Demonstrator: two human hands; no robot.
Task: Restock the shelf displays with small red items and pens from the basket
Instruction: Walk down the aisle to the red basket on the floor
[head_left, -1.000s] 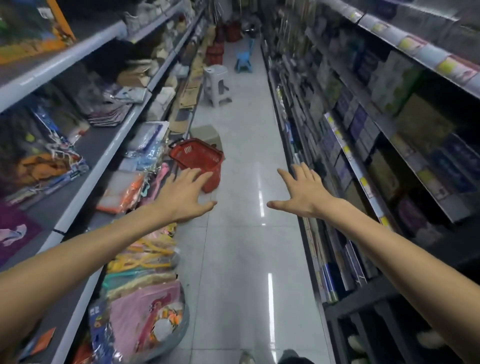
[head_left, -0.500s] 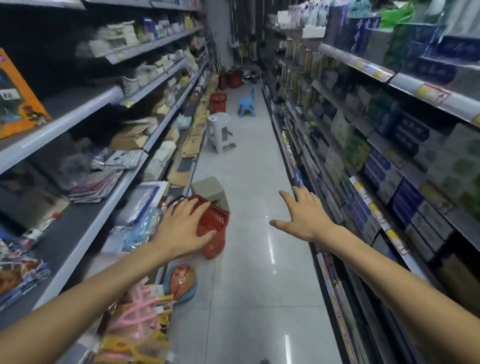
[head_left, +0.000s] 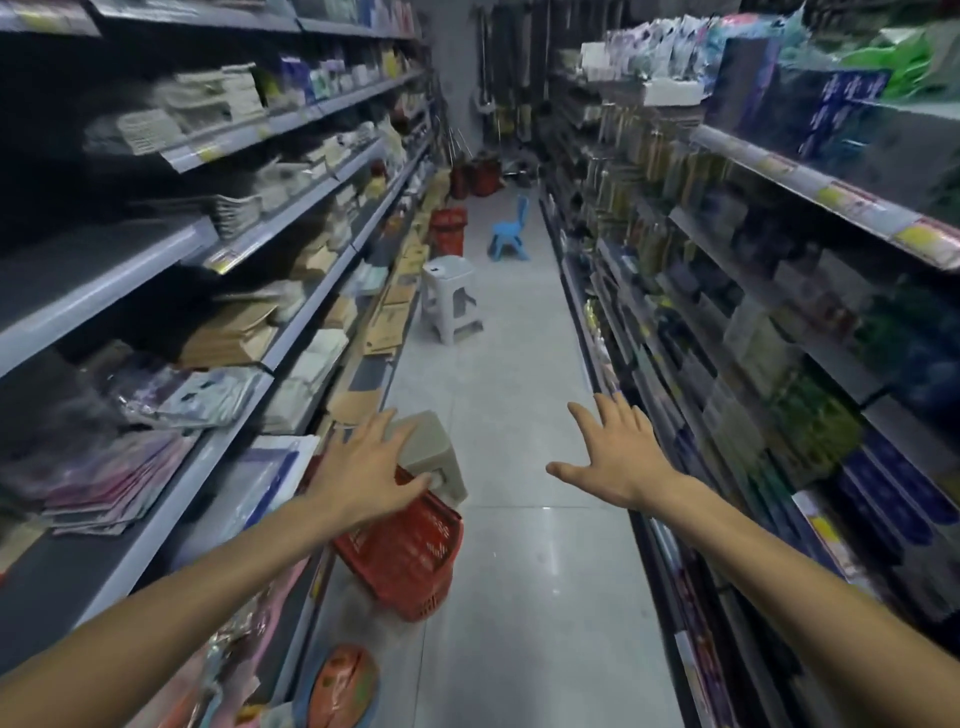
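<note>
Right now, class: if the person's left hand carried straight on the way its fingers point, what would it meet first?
Probably the beige stool just beyond the left hand, behind the red basket. Depth is unclear from one view; the hand may pass above it.

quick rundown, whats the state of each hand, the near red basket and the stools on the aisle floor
left hand: open, empty, over the basket
right hand: open, empty
red basket: on the floor, tilted
beige stool: upright behind the basket
white stool: upright
blue chair: upright
</note>
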